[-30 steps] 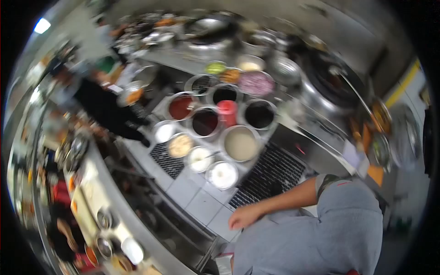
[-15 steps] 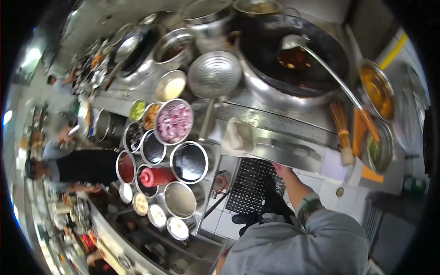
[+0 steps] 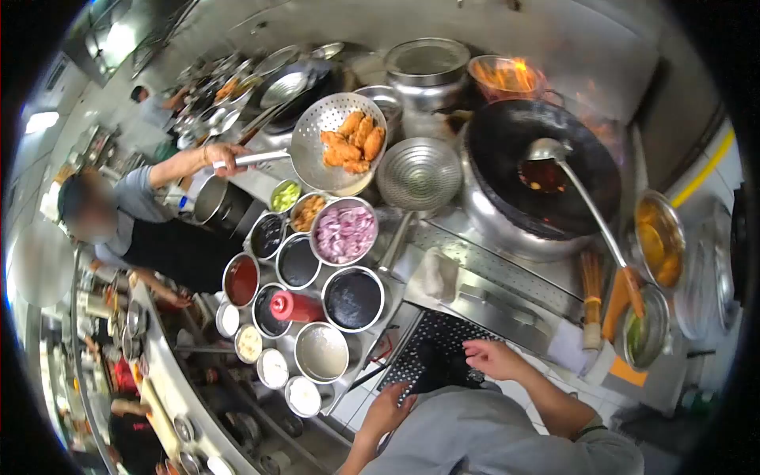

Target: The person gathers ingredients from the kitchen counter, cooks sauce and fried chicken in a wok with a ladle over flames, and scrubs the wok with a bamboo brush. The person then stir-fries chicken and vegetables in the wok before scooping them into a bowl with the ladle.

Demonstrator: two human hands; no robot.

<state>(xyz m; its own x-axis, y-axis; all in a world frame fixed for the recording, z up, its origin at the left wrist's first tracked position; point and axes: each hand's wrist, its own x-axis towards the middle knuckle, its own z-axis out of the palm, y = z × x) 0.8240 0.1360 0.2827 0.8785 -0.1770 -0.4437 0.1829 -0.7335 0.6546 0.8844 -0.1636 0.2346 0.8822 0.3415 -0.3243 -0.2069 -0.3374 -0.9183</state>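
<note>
My right hand (image 3: 492, 360) hovers in front of my body below the steel counter edge, fingers loosely apart and holding nothing. Close to my waist, my left hand (image 3: 389, 409) also has its fingers apart with nothing in them. The wok (image 3: 507, 182) stands beyond the counter edge, with a ladle (image 3: 548, 150) resting in it over dark red sauce. The ladle's wooden handle leans over a small steel bowl (image 3: 655, 332). At the left, a co-worker's hand (image 3: 226, 158) holds a perforated strainer (image 3: 317, 150) with several fried golden pieces (image 3: 354, 142) in it.
Flames rise from a pan (image 3: 507, 83) behind the wok. Sauce and ingredient containers, including chopped onions (image 3: 345, 231) and a red squeeze bottle (image 3: 294, 307), crowd the left. A round skimmer (image 3: 419, 174), a cloth (image 3: 437, 273) and a bamboo brush (image 3: 591, 297) lie along the counter.
The co-worker has reached in with the strainer of fried pieces. Flames have appeared behind the wok. My right hand has come back from the counter edge, and my left hand has come into view.
</note>
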